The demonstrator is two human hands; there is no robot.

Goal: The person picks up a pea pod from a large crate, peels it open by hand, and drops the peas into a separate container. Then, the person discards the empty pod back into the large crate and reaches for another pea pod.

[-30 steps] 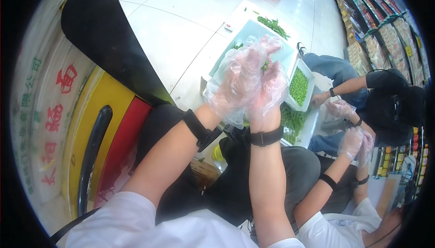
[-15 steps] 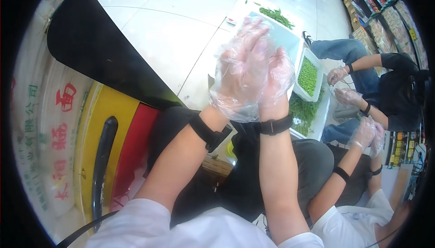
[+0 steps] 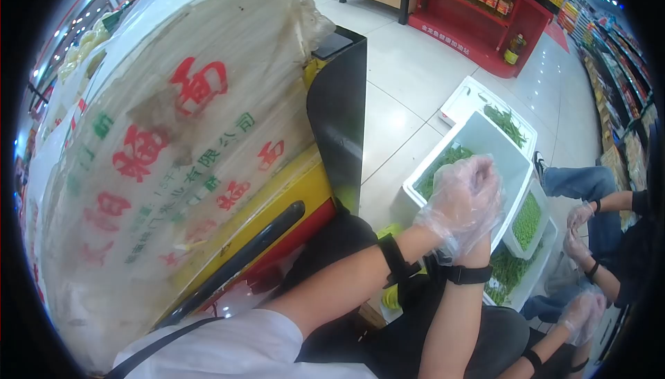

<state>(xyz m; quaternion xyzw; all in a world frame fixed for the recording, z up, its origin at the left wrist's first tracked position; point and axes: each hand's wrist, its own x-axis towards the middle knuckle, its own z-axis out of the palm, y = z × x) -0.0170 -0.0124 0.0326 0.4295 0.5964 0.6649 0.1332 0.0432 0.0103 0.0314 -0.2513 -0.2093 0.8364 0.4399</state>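
Observation:
My left hand [image 3: 458, 202] and my right hand [image 3: 486, 170] are pressed together in thin clear plastic gloves, fingers curled, over the near edge of a white foam box [image 3: 509, 149]. The left hand covers most of the right. Whether anything is between the fingers is hidden. Both wrists wear black bands. Green pods [image 3: 443, 164] lie in the box beyond the hands. To the right, a small white tray of shelled green peas [image 3: 526, 221] rests on another foam box of pods [image 3: 509, 269].
A large white sack [image 3: 173, 150] with red and green characters lies on a yellow, red and black cart [image 3: 305, 192] on my left. Other people's gloved hands [image 3: 578, 216] work at the right. A foam lid with pods [image 3: 506, 124] and a red shelf of bottles [image 3: 485, 5] stand beyond.
The view has swung left and up, bringing the sack and red shelf in. My hands have dropped lower and closed into a tighter clasp; the pod seen between the fingers a second ago no longer shows.

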